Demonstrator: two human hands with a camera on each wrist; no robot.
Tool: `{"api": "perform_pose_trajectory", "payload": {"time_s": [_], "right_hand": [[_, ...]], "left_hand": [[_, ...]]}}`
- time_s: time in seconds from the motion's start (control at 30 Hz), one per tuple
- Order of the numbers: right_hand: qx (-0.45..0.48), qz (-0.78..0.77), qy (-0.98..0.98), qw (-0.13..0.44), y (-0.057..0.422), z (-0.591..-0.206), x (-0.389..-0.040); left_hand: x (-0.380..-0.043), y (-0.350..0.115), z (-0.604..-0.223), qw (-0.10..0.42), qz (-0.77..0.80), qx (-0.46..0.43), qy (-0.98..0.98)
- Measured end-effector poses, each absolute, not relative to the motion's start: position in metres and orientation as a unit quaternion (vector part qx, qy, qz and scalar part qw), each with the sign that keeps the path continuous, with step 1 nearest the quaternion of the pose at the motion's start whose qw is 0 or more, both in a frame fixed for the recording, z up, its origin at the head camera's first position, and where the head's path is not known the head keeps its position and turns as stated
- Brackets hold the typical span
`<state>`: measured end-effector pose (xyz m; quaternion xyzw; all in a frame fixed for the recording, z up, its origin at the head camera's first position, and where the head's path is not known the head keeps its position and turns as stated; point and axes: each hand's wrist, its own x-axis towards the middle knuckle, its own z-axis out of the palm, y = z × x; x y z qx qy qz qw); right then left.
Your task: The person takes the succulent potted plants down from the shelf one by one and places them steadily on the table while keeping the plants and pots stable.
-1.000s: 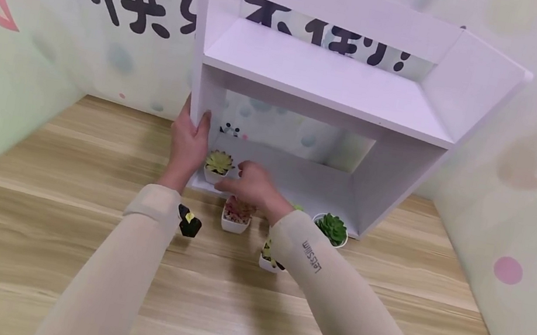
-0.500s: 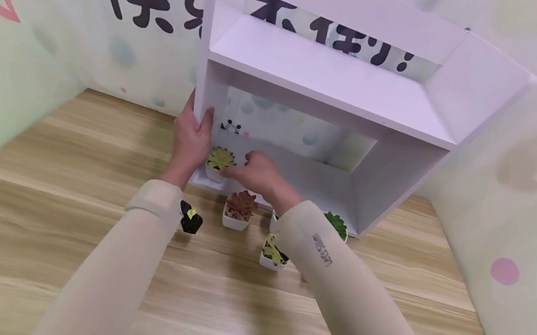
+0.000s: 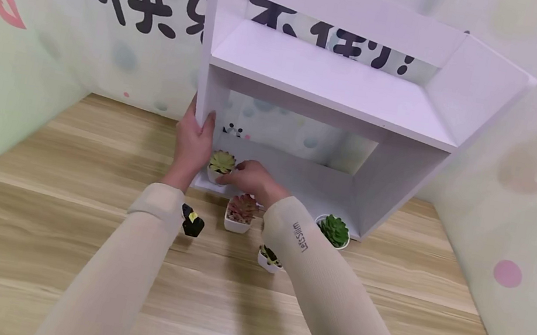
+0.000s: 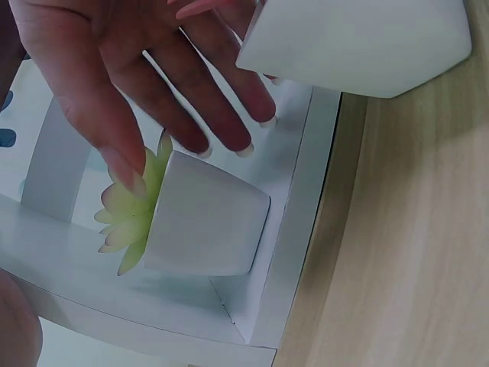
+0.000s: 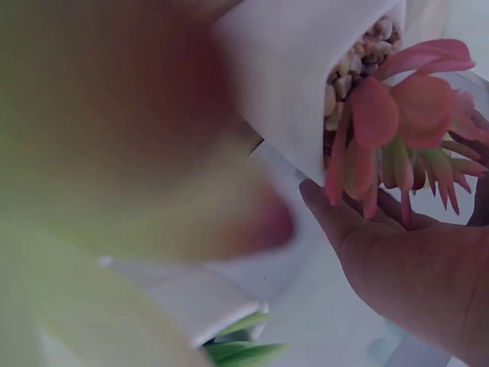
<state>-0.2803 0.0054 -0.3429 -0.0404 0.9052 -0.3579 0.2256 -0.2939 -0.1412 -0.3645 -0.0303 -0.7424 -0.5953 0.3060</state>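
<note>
My left hand (image 3: 191,145) grips the left side panel of a white shelf unit (image 3: 325,85), thumb on the inner face. A pale green succulent in a white pot (image 3: 220,168) stands on the bottom board, in the left front corner. My right hand (image 3: 250,179) is beside that pot, on its right. In the left wrist view the right hand's fingers (image 4: 183,92) are stretched out and spread near the white pot (image 4: 206,218), its thumb close to the leaves; contact is hard to tell. A red succulent (image 3: 241,213) stands in front, below the right hand.
A yellow-green potted succulent (image 3: 270,258) stands on the wooden table (image 3: 202,310), partly behind the right sleeve. A dark green succulent (image 3: 334,231) is by the shelf's right front. A black pot (image 3: 192,222) stands next to the left sleeve. Patterned walls (image 3: 525,193) enclose the table.
My right hand shifts slightly around the pale green succulent's pot, its fingers ending lower and closer to it. The left hand keeps its grip on the side panel. The camera view moves slightly.
</note>
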Motion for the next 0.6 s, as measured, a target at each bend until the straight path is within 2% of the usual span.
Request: {"api": "perform_pose_trajectory", "payload": {"time_s": [0.27,0.6], "right_hand": [[-0.052,-0.368,0.906,0.203,0.0009,-0.3456,-0.2785],[-0.080,-0.328,0.930,0.145,-0.0039,-0.3491,-0.2710]], "left_hand": [[-0.2930,-0.1417,-0.3641,0.311,-0.595,-0.027,-0.741],[-0.2923,-0.1401,-0.3640,0.317,-0.595,-0.036,-0.738]]}}
